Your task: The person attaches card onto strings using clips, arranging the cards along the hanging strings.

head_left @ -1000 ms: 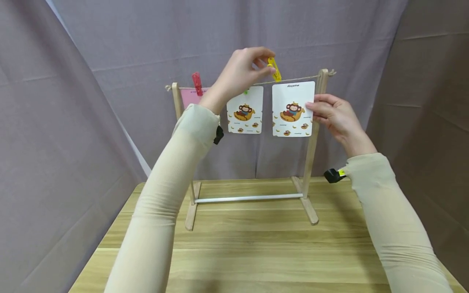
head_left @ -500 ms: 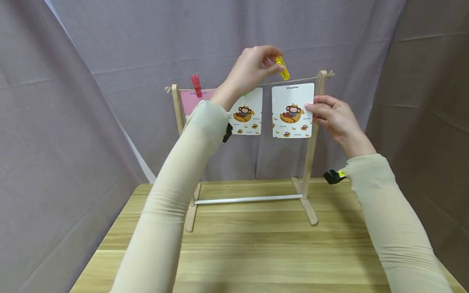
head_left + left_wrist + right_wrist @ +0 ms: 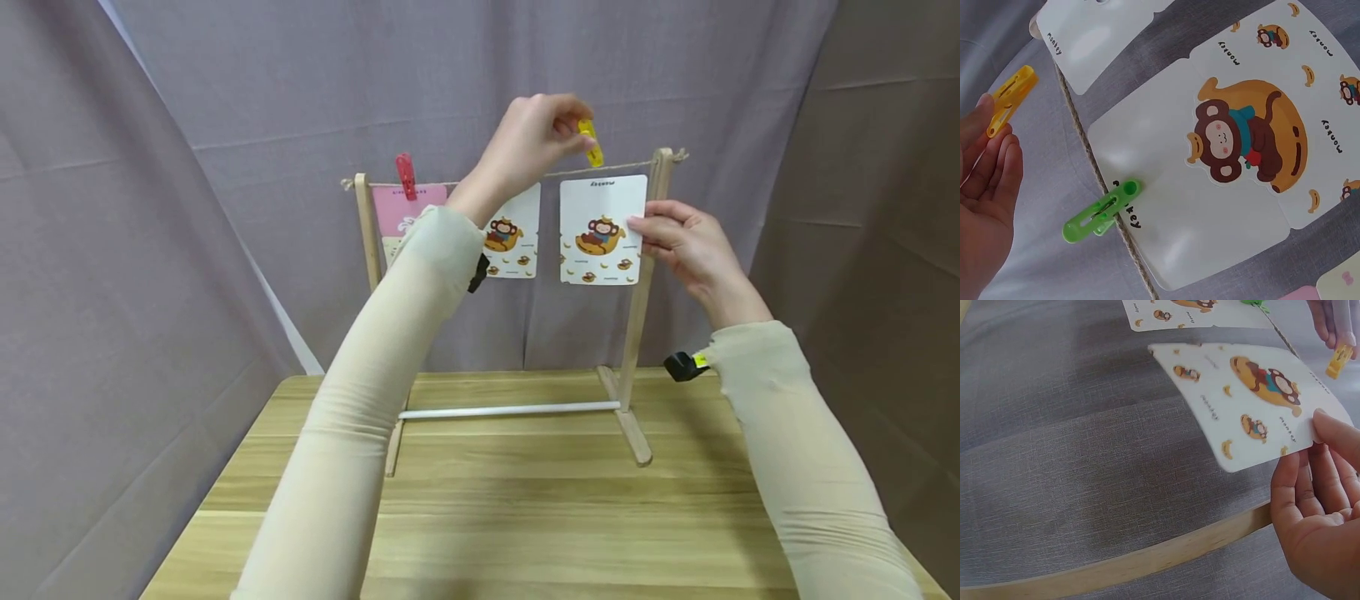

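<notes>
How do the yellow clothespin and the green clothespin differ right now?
The yellow clothespin is pinched in the left hand above the string, off it; the green clothespin is clipped on the string, holding a monkey card. Both look like plastic pegs of the same shape.

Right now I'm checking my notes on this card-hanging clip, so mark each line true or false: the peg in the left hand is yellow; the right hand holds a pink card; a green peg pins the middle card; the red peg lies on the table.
1. The left hand holds a yellow plastic peg. True.
2. The right hand holds a pink card. False: it holds a white monkey-print card.
3. A green plastic peg pins the middle monkey card to the twine line. True.
4. The red plastic peg lies on the table. False: it is clipped on the line.
</notes>
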A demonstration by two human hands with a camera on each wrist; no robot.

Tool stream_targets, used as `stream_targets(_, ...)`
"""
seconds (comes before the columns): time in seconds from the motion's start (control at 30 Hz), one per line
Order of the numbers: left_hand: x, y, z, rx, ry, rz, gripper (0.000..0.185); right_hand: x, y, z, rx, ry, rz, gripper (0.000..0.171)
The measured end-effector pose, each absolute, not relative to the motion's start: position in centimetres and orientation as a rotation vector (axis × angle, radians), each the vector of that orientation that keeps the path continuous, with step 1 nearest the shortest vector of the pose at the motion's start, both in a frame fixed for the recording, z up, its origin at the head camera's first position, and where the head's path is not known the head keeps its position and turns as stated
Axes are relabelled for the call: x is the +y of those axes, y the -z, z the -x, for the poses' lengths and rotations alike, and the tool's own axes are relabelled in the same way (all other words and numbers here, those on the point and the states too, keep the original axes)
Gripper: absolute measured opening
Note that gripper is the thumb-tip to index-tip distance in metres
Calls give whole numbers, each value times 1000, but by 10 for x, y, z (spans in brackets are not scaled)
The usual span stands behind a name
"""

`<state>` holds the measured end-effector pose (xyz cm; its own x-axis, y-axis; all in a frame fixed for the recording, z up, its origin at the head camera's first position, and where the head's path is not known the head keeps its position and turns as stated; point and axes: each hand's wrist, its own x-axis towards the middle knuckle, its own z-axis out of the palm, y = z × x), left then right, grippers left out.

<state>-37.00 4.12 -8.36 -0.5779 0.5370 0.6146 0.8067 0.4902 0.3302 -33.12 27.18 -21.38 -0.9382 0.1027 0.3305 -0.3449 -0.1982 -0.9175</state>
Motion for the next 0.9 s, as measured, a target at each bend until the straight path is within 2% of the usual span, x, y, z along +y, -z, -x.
stream_targets(0.2,38,83,373,-2293,814,1107,33,269,212,331,-1783,-2187,-253,19)
stream_targets(0.9,42,83,378,-2285,883,1117,30,268,206,329,-1800,-2160,-234,18)
